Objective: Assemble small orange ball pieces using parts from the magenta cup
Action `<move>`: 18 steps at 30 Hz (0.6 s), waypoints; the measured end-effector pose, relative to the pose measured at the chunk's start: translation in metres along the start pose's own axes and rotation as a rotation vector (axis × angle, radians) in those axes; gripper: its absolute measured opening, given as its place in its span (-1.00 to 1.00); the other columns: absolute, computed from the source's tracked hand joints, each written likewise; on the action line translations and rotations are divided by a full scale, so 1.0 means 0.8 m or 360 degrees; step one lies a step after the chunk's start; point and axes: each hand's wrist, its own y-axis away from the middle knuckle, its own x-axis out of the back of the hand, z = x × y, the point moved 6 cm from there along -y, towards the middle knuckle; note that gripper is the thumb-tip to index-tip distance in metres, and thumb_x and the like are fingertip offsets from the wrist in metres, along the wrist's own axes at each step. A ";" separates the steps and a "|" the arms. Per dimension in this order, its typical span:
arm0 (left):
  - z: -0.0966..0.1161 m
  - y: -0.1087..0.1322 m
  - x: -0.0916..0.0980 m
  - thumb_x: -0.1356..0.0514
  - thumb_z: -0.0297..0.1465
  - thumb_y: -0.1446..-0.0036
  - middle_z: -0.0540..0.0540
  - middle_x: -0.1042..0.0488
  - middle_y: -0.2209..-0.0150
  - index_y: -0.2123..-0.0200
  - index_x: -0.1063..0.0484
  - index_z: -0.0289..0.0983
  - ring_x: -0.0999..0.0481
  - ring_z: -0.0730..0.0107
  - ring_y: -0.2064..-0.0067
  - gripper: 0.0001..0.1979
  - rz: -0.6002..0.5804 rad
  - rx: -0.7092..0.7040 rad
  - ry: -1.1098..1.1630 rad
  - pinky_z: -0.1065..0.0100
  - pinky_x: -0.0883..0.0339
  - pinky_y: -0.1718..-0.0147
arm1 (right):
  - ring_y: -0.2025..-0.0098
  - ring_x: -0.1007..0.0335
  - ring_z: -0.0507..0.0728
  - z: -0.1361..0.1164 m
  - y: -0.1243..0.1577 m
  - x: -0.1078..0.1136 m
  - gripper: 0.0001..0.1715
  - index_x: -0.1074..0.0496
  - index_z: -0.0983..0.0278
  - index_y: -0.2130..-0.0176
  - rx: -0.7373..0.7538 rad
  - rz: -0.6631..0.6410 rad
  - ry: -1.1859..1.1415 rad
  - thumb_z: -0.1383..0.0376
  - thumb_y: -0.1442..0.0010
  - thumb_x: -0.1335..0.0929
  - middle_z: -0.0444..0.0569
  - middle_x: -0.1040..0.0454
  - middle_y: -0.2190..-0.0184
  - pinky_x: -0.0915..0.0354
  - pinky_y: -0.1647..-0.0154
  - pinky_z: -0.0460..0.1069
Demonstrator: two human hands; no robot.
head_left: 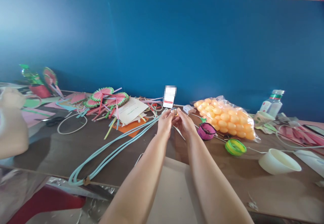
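My left hand [165, 123] and my right hand [186, 124] are close together at the middle of the table, fingers curled inward. Between their fingertips they hold a small shiny round thing [174, 110], too small to name. Light blue cords [121, 145] in a long loop run up to the side of my left hand. Just beyond my fingers a phone [169, 97] leans upright with a lit screen. Right of my right hand lies a small white box [189, 109], and nearer me a magenta mesh cup-like piece [206, 131].
A clear bag of orange balls [225, 116], a green ring-like piece [235, 147], a white bowl [279, 161] and a bottle [272, 103] stand right. Left are paper fans [107, 97], scissors [53, 120] and another person's arm [12, 126]. A blue panel [202, 41] rises behind.
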 end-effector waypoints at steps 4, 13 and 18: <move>-0.002 -0.003 0.000 -0.34 -0.32 -0.03 -0.15 -0.54 0.25 0.12 -0.52 -0.34 -0.57 0.34 0.24 -0.66 0.0011 -0.0027 -0.0133 0.27 -0.46 0.13 | 0.49 -0.39 0.01 0.000 0.002 0.000 -0.59 -0.51 0.25 0.29 -0.0064 0.0052 -0.0015 0.06 0.09 -0.53 -0.13 -0.52 0.49 -0.35 0.45 -0.08; 0.033 0.015 0.002 -0.29 -0.47 -0.04 -0.22 -0.40 0.00 0.04 -0.43 -0.24 -0.50 0.28 0.06 -0.63 0.0191 -0.0919 -0.0982 0.27 -0.43 0.08 | 0.41 -0.45 0.07 -0.008 0.010 -0.009 -0.55 -0.52 0.22 0.24 -0.0054 -0.0028 -0.0144 -0.07 -0.08 -0.41 -0.08 -0.56 0.42 -0.33 0.41 -0.06; 0.038 0.023 -0.004 -0.27 -0.48 -0.07 -0.23 -0.33 0.00 -0.03 -0.30 -0.24 -0.48 0.30 0.06 -0.57 0.0174 -0.1115 -0.0987 0.29 -0.46 0.14 | 0.38 -0.47 0.09 -0.009 0.008 -0.008 -0.52 -0.52 0.22 0.22 -0.0017 -0.0095 -0.0098 -0.11 -0.12 -0.37 -0.08 -0.55 0.44 -0.34 0.38 -0.05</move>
